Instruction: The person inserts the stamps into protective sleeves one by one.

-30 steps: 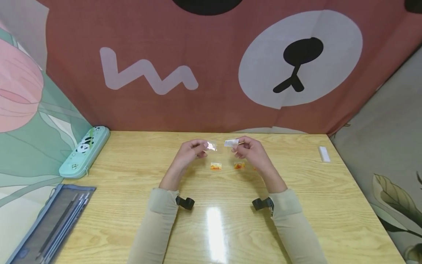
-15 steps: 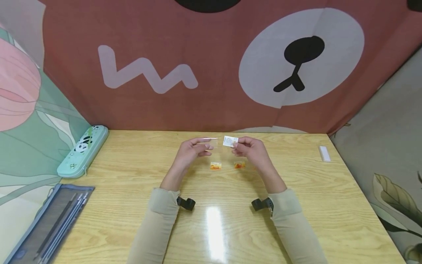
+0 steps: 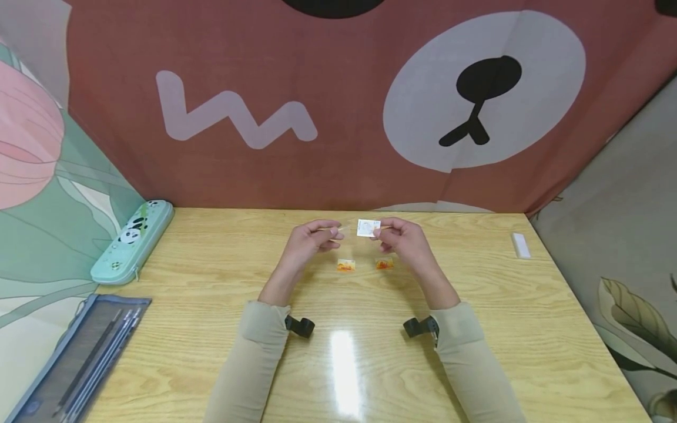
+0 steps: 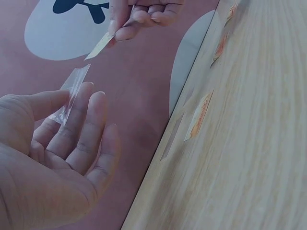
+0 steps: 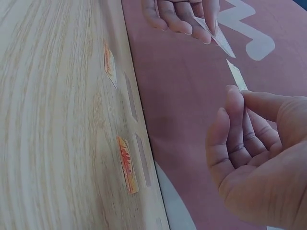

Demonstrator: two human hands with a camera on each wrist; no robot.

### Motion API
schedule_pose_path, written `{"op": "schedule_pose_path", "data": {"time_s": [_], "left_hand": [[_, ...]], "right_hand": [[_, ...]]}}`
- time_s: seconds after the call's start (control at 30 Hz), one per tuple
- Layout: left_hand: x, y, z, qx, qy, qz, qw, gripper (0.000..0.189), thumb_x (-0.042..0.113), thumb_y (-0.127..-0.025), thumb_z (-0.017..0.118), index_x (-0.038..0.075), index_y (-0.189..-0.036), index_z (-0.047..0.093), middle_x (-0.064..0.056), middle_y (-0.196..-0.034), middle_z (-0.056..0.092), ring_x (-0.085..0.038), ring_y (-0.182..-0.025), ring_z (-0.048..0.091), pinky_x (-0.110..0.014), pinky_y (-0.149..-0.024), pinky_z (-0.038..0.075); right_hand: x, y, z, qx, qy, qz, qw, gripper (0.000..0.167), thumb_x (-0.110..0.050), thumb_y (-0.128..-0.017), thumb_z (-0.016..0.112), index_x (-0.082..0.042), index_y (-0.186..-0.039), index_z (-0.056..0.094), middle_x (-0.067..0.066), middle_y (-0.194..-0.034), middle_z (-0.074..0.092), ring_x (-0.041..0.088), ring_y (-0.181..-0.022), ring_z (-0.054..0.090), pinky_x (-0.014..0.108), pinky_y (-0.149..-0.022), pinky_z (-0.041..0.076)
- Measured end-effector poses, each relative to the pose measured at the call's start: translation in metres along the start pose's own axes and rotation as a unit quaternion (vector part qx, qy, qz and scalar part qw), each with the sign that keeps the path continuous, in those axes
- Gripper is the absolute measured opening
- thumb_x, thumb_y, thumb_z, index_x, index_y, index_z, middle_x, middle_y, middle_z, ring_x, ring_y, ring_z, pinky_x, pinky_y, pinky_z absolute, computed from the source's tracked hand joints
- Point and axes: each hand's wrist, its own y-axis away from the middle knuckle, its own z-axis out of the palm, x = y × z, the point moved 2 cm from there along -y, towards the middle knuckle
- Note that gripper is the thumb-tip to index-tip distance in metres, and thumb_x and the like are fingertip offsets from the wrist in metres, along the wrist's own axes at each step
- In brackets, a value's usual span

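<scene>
In the head view my left hand (image 3: 307, 239) is raised over the back of the table. Between its thumb and fingers it pinches a small clear plastic sleeve (image 4: 79, 81), seen best in the left wrist view. Across a narrow gap, my right hand (image 3: 406, 239) pinches a small, stamp-like white card (image 3: 368, 227) by its right side. The card's left edge points at the sleeve, apart from it. Below the hands lie a yellow-orange card (image 3: 346, 265) and a redder orange card (image 3: 384, 264). A third orange card (image 4: 231, 12) shows in the left wrist view.
A mint panda pencil case (image 3: 132, 242) lies at the table's left edge, with a blue mesh pouch (image 3: 100, 358) of pencils nearer. A white block (image 3: 520, 246) sits far right. Behind the table (image 3: 211, 252) hangs a reddish cloth (image 3: 344, 176) printed with a bear.
The white card has turned from a slant to face the head camera and shifted slightly left. The sleeve has tilted, losing its bright glare. Both hands keep their pinch.
</scene>
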Motion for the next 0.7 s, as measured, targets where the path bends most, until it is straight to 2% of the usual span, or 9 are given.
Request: {"op": "schedule_pose_path", "data": {"time_s": [0.1,0.2,0.33,0.5,0.7], "left_hand": [[-0.0003,-0.0004,0.0006,0.002,-0.009,0.001,1.0,0.027,0.017,-0.099,0.066,0.006,-0.123,0.071,-0.005,-0.097,0.079,-0.021,-0.088,0.077,-0.055,-0.102,0.054],[-0.0008,-0.0009,0.0014,0.003,-0.012,-0.001,0.9999,0.027,0.017,-0.099,0.065,0.006,-0.123,0.071,-0.006,-0.098,0.079,-0.017,-0.084,0.076,-0.056,-0.102,0.054],[-0.0018,-0.0012,0.002,0.002,-0.013,-0.002,0.9999,0.028,0.017,-0.099,0.065,0.005,-0.124,0.07,-0.008,-0.099,0.079,-0.017,-0.082,0.076,-0.055,-0.101,0.054],[-0.0026,-0.0022,0.0026,-0.001,-0.005,-0.001,1.0,0.033,0.016,-0.099,0.066,0.001,-0.127,0.068,-0.012,-0.104,0.079,-0.017,-0.081,0.077,-0.044,-0.095,0.06],[-0.0019,-0.0015,0.0038,0.005,0.001,0.003,1.0,0.032,0.015,-0.1,0.063,-0.002,-0.127,0.067,-0.006,-0.097,0.075,-0.013,-0.075,0.075,-0.032,-0.085,0.062]], "right_hand": [[-0.0006,0.0007,0.0005,-0.002,-0.001,-0.006,1.0,0.032,-0.015,-0.099,0.065,0.0,-0.128,0.065,-0.005,-0.087,0.074,0.008,-0.065,0.063,0.03,-0.073,0.061],[-0.0011,0.0016,0.0008,-0.003,-0.006,-0.011,0.9999,0.031,-0.017,-0.101,0.063,0.0,-0.127,0.064,-0.007,-0.085,0.072,0.01,-0.065,0.063,0.032,-0.074,0.061],[-0.0013,0.0024,0.0013,-0.002,-0.009,-0.012,0.9999,0.031,-0.019,-0.102,0.062,0.001,-0.126,0.064,-0.009,-0.083,0.071,0.01,-0.066,0.064,0.028,-0.072,0.06],[-0.0009,0.0021,0.0022,-0.003,-0.008,-0.01,0.9999,0.032,-0.02,-0.102,0.063,0.002,-0.124,0.064,-0.007,-0.084,0.072,0.01,-0.069,0.065,0.024,-0.07,0.059],[0.0012,0.0006,0.0042,-0.015,-0.004,-0.005,0.9999,0.032,-0.021,-0.101,0.063,0.002,-0.123,0.065,-0.005,-0.086,0.073,0.017,-0.074,0.068,0.033,-0.076,0.062]]}}
